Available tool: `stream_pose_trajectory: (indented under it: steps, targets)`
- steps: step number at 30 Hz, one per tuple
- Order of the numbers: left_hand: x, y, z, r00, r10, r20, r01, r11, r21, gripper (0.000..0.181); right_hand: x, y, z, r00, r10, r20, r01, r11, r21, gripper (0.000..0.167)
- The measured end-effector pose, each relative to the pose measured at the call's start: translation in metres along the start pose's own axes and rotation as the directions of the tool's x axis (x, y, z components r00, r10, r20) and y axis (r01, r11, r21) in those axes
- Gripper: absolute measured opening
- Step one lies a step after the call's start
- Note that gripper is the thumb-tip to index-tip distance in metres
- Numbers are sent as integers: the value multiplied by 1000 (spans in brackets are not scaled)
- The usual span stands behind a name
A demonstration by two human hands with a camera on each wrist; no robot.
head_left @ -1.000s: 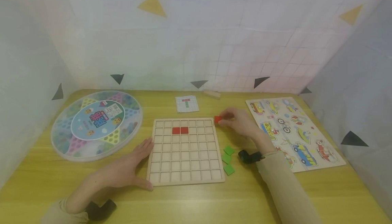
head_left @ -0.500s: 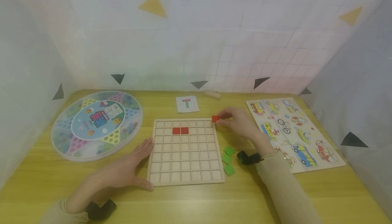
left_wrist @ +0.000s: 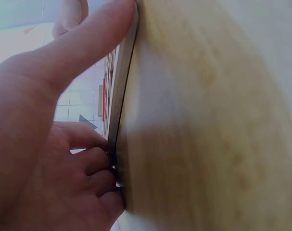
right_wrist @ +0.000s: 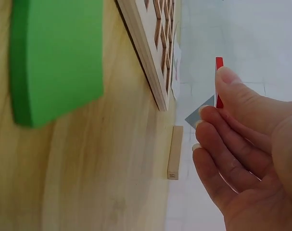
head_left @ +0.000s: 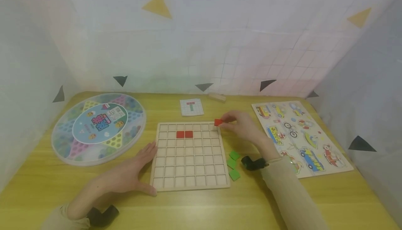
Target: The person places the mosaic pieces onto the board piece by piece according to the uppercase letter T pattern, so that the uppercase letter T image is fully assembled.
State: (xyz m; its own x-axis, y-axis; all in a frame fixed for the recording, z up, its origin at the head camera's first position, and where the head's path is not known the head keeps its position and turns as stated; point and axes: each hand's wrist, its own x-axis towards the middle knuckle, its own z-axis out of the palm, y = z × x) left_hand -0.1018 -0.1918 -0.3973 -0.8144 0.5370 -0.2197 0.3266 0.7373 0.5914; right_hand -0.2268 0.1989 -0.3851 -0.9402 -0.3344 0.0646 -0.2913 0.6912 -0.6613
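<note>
A wooden grid board (head_left: 190, 156) lies flat on the table, with two red square tiles (head_left: 184, 134) side by side in its second row from the back. My left hand (head_left: 125, 174) rests against the board's left side, fingers along the edge and thumb at the near left corner. The left wrist view shows that thumb (left_wrist: 88, 41) touching the board's edge. Between thumb and fingers, my right hand (head_left: 242, 127) pinches another red tile (head_left: 218, 122) above the board's far right corner. In the right wrist view this red tile (right_wrist: 219, 82) is held clear of the board.
Several green tiles (head_left: 233, 163) lie right of the board. Behind it are a pattern card (head_left: 191, 107) with a red and green T and a small wooden block (head_left: 217, 97). A round game box (head_left: 100, 128) stands left, a vehicle picture puzzle (head_left: 303, 137) right.
My right hand has moved slightly left with the red tile, from beside the board to above its far right corner. The left hand has stayed put.
</note>
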Motion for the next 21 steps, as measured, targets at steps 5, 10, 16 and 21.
stream_pose_trajectory:
  steps: [5,10,16,21]
  targets:
    - [-1,-1,0,1000,5,0,-5,1000,-10,129,1,-8,5,1000,-17,-8,17,1000,12,27]
    - [-1,0,0,1000,5,0,-5,1000,-11,128,5,-20,11,1000,-27,1,27,999,35,27]
    - [0,0,1,1000,7,-2,-7,1000,-10,128,12,-31,17,998,-69,-1,68,997,44,25]
    - [1,-2,1,1000,4,-4,-4,1000,-4,128,17,-40,22,997,-78,-1,77,994,80,23]
